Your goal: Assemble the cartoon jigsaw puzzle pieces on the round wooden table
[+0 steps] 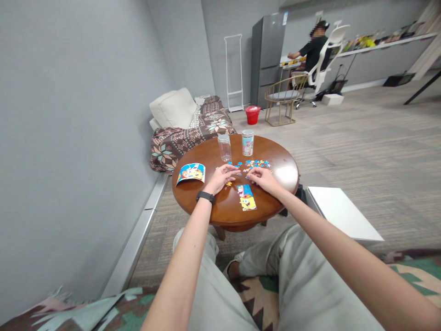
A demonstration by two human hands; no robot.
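Round brown wooden worktop (222, 209). At its near side, one joined puzzle section (247, 198), blue and yellow, lying flat. Left of it, one yellow loose piece (228, 184). Left hand (221, 178), fingers loosely spread above the wood; contact unclear. Right hand (261, 178), fingers bunched together; whether they pinch a piece cannot be told. At far left, one curved picture sheet (191, 172). Beyond the hands, scattered puzzle pieces (257, 164), blue, yellow and pale. Farthest, two upright lidded jars: clear jar (225, 149) left, labelled jar (247, 144) right.
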